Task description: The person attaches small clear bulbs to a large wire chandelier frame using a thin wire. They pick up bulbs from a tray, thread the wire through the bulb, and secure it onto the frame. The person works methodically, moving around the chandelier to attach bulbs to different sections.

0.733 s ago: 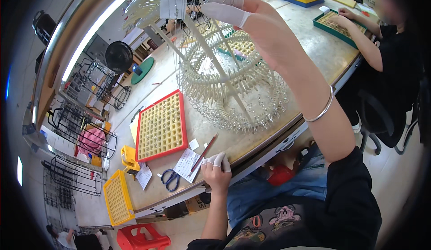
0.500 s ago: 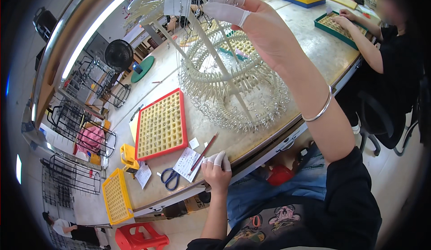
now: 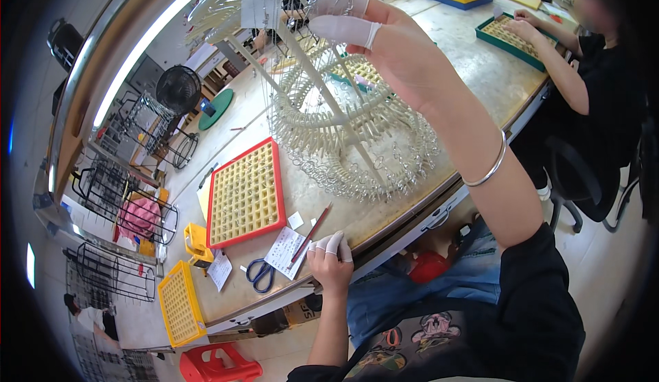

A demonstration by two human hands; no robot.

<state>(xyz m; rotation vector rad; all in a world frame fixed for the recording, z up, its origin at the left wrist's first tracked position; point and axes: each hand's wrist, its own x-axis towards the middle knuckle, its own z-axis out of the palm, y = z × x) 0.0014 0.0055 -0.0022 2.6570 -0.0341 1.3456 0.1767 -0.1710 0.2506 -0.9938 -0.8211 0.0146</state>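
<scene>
Little has shifted since the earlier frames: right hand (image 3: pixel 384 45) remains raised at upper centre, left hand (image 3: pixel 331 258) still on the table edge (image 3: pixel 384 241).
Lower left: yellow gridded tray (image 3: pixel 180 304), plastic. Blue-handled scissors (image 3: pixel 259 273).
Centre left: red-rimmed gridded tray (image 3: pixel 246 193); paper slip (image 3: pixel 287 251); red pencil (image 3: pixel 311 233).
Left hand: fingers curled together (white cots), resting beside the slip.
Centre: tiered wire-and-plastic frame (image 3: pixel 350 135), ringed with metal hooks; top cut off.
Right hand: cotted fingers pinched on fine wire, hard to make out.
Upper right: green tray (image 3: pixel 504 35), another person's.

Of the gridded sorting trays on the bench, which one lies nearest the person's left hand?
The red-framed tray, just beyond the left hand. The yellow tray lies farther left; the green tray sits by a co-worker.
</scene>
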